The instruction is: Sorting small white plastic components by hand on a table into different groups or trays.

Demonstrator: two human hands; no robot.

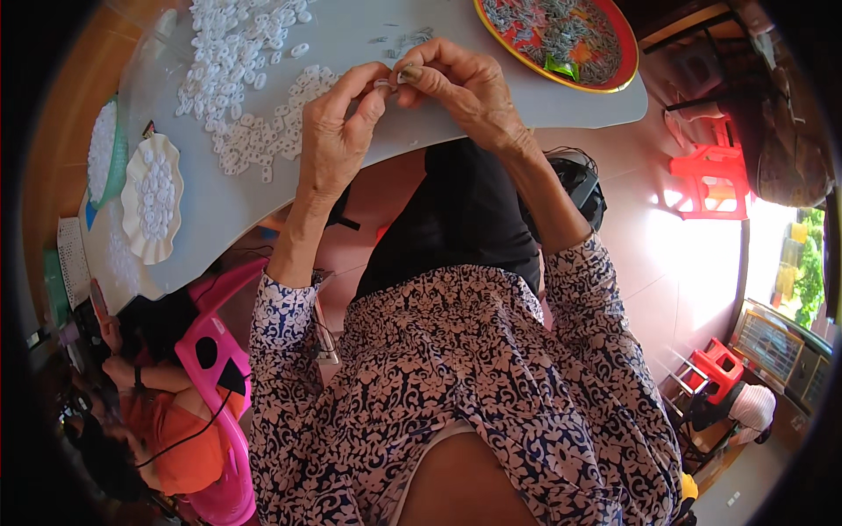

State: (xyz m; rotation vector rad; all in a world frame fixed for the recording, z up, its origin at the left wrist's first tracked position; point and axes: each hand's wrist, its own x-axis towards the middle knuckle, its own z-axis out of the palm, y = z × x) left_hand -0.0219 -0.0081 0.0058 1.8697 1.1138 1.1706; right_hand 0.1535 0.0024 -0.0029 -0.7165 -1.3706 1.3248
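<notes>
Above the table's near edge my two hands meet at their fingertips. My left hand (pixel 342 123) is closed in a pinch on a small white plastic piece (pixel 382 83). Touching close beside it, my right hand (pixel 465 92) pinches too; a tiny pale bit shows at its thumb, too small to name. Left of my hands lies a loose spread of small white oval plastic pieces with holes (pixel 254 140), heaped thicker farther back (pixel 230 53). Just beyond my fingertips is a little cluster of small grey metal pieces (pixel 412 39).
A red and yellow round tray (pixel 627 66) of grey metal pieces stands at right, a green wrapper (pixel 561 67) in it. A cream scalloped dish (pixel 133 203) holds white pieces at left. Red stools (pixel 712 180) stand on the floor; a person in orange (pixel 180 438) sits at lower left.
</notes>
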